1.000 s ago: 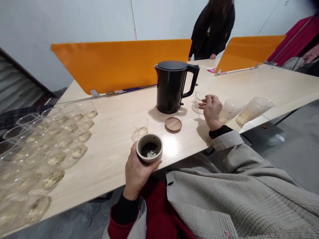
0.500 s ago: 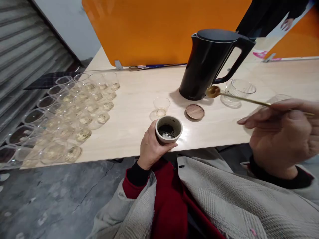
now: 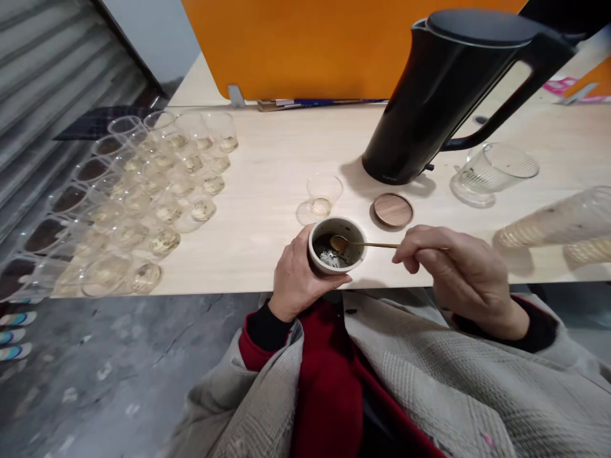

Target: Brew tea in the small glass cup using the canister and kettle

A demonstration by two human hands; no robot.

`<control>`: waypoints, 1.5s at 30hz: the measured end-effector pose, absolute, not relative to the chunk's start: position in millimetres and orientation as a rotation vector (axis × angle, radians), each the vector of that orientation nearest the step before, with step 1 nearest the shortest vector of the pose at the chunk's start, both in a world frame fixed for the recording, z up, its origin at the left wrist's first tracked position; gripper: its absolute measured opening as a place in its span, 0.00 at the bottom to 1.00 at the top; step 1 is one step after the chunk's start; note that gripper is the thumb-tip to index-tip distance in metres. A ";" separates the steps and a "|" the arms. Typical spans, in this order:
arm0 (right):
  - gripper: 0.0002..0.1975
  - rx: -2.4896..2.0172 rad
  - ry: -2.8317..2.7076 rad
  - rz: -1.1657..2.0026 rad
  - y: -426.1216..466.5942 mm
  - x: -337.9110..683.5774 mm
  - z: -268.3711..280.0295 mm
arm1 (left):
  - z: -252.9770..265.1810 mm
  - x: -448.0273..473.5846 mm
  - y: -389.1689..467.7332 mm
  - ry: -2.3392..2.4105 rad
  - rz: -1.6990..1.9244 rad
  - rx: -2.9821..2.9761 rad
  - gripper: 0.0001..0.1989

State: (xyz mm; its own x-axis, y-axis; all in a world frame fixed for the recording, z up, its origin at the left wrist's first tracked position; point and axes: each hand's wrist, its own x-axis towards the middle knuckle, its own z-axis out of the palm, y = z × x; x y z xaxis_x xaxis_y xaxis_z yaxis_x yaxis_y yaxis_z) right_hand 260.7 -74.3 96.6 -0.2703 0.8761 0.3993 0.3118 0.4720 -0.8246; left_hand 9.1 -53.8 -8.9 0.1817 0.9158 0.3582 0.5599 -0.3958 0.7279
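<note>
My left hand (image 3: 298, 273) is wrapped round a small pale ceramic jar (image 3: 338, 270), tilted so its inside shows. Dark loose bits that look like tea leaves (image 3: 329, 257) lie in it. In my right hand (image 3: 456, 270) is the thin handle of a long gold spoon (image 3: 375, 245); its bowl is inside the jar, over the dark bits. Just behind the jar stands a clear plastic cup (image 3: 324, 189) with a little pale stuff in the bottom. To its right a round wooden lid (image 3: 393, 210) lies flat on the table.
A black electric kettle (image 3: 429, 95) stands behind the lid, with a ribbed glass (image 3: 496, 168) on its right. Stacked clear cups (image 3: 558, 219) lie at the right. Several rows of clear cups (image 3: 157, 191) fill the table's left end. An orange divider (image 3: 305, 51) rises at the back.
My right hand has moved left and down, bringing the spoon from in front of the kettle into the jar. The view has shifted, and the stacked cups at the right now show.
</note>
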 end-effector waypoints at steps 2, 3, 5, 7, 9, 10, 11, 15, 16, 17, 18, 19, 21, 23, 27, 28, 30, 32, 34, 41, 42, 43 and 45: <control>0.09 -0.983 -1.960 0.726 -66.2 255.0 102.2 | -7.8 8.9 -54.4 1.381 1.090 2.051 0.56; 0.10 -0.963 -2.019 0.706 -62.6 253.3 104.6 | -7.3 8.7 -54.8 1.379 1.088 2.060 0.56; 0.10 -0.921 -2.088 0.693 -56.4 252.1 108.0 | -6.5 8.1 -55.3 1.373 1.086 2.070 0.56; 0.11 -0.896 -2.157 0.680 -51.4 252.2 109.6 | -6.0 7.3 -55.6 1.368 1.082 2.073 0.56; 0.11 -0.869 -2.224 0.677 -47.4 252.1 110.1 | -6.0 6.3 -55.6 1.356 1.072 2.076 0.56; 0.10 -0.855 -2.248 0.686 -45.8 251.7 110.3 | -6.2 5.9 -55.5 1.349 1.069 2.078 0.57; 0.10 -0.839 -2.267 0.702 -44.4 251.1 110.4 | -6.5 5.5 -55.4 1.341 1.068 2.081 0.57; 0.10 -0.818 -2.292 0.767 -40.9 248.9 111.2 | -8.3 4.6 -55.1 1.326 1.080 2.083 0.57; 0.10 -0.817 -2.294 0.778 -40.3 248.7 111.2 | -8.5 4.5 -55.1 1.325 1.083 2.081 0.57; 0.09 -0.816 -2.299 0.782 -39.7 248.7 111.1 | -8.5 4.5 -55.1 1.323 1.082 2.078 0.57; 0.09 -0.815 -2.307 0.783 -39.2 248.8 110.9 | -8.4 4.5 -55.0 1.320 1.082 2.075 0.57; 0.09 -0.813 -2.320 0.782 -38.7 248.9 110.8 | -8.1 4.5 -55.0 1.318 1.080 2.074 0.57; 0.09 -0.807 -2.344 0.776 -37.6 249.0 110.6 | -7.2 4.7 -54.8 1.321 1.072 2.072 0.56; 0.09 -0.799 -2.342 0.791 -36.6 248.3 111.3 | -6.3 4.9 -54.7 1.329 1.063 2.072 0.55; 0.08 -0.787 -2.296 0.931 -35.4 244.7 114.7 | -5.8 5.6 -54.8 1.340 1.064 2.062 0.55; 0.08 -0.782 -2.289 0.973 -35.6 243.8 115.0 | -5.9 5.7 -54.8 1.339 1.067 2.062 0.55; 0.09 -0.799 -2.252 1.046 -36.5 242.3 113.4 | -6.5 5.8 -55.0 1.337 1.070 2.066 0.55; 0.10 -0.872 -2.125 1.104 -37.9 241.8 108.0 | -7.1 5.7 -55.1 1.340 1.070 2.073 0.55; 0.11 -0.944 -1.891 1.150 -39.0 242.1 99.9 | -7.6 5.7 -55.1 1.344 1.075 2.080 0.56; 0.09 -0.920 -1.168 1.301 -36.0 243.4 87.6 | -8.1 6.5 -55.3 1.357 1.087 2.071 0.56; 0.09 -0.913 -1.134 1.316 -35.4 243.2 88.1 | -8.0 6.6 -55.3 1.358 1.090 2.069 0.56; 0.08 -0.909 -1.113 1.323 -34.8 243.0 88.3 | -8.0 6.7 -55.3 1.355 1.096 2.071 0.56; 0.08 -0.898 -1.087 1.321 -33.8 242.6 87.1 | -8.4 6.8 -54.9 1.340 1.109 2.080 0.56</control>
